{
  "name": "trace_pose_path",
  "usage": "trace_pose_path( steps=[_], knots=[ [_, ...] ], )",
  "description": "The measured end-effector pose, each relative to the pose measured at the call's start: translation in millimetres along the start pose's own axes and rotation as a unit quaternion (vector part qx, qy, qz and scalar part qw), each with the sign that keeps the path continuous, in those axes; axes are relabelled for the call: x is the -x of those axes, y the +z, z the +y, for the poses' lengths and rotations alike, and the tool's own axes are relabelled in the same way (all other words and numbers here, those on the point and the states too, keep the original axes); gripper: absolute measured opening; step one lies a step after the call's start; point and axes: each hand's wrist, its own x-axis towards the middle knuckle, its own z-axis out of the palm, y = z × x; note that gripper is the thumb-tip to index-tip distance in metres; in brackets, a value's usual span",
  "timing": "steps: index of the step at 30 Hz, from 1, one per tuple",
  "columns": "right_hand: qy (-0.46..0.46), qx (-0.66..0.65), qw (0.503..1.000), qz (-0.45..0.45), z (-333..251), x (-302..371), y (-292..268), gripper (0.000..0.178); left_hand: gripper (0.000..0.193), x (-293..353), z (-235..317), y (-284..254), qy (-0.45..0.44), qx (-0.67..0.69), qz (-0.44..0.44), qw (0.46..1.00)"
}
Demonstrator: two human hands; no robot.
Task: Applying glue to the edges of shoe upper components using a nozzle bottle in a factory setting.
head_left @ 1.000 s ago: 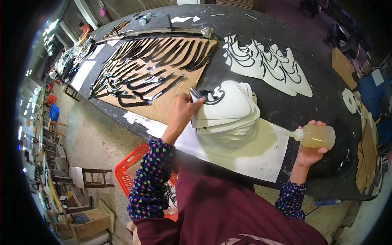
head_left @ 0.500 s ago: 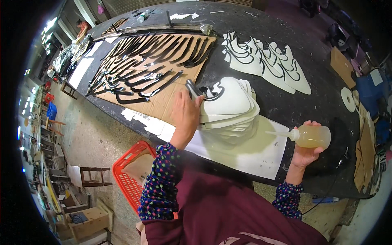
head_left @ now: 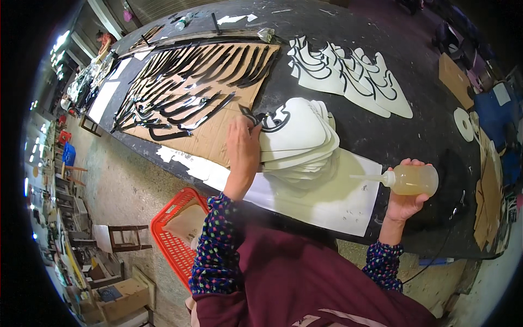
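Observation:
My left hand (head_left: pixel 243 150) pinches a short black strip (head_left: pixel 248 114) at the left edge of a stack of white, rounded flat pieces (head_left: pixel 297 136). A curved black strip (head_left: pixel 278 120) lies on the top piece, and its left end runs in by my fingers. Whether the two strips are joined is hard to see. My right hand (head_left: pixel 402 208) is wrapped round a clear squeeze bottle (head_left: pixel 415 180) of yellowish liquid. The bottle lies sideways in the palm, its long thin nozzle pointing left toward the stack, apart from it.
Many black strips lie on a cardboard sheet (head_left: pixel 212 143) at the left. White pieces with curved black strips (head_left: pixel 354 76) overlap at the far right. Under the stack is a white sheet (head_left: pixel 327 213). A tape roll (head_left: pixel 463 124) lies right; a red basket (head_left: pixel 173 223) stands below the table edge.
The view has shifted a little. The pinched black strip is turned lower and sits closer to my left fingers. My right hand keeps the bottle in nearly the same pose.

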Motion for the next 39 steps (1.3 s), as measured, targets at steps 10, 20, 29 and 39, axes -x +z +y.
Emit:
trace_pose_path(
  steps=[10,20,29,39],
  knots=[
    [-0.001,-0.008,1.000,0.011,1,4,3,0.074,0.016,8,25,-37,0.009,0.269,-0.136,0.953],
    [0.028,-0.239,0.968,-0.076,-4,-10,39,0.070,0.021,39,94,-62,-0.143,0.629,-0.234,0.727],
    [0.013,0.031,0.983,-0.182,2,-19,71,0.079,0.020,63,91,-45,-0.212,0.642,-0.398,0.620],
    [-0.004,0.172,0.966,-0.195,13,-21,75,0.083,0.021,65,87,-47,-0.185,0.630,-0.412,0.632]
  ],
)
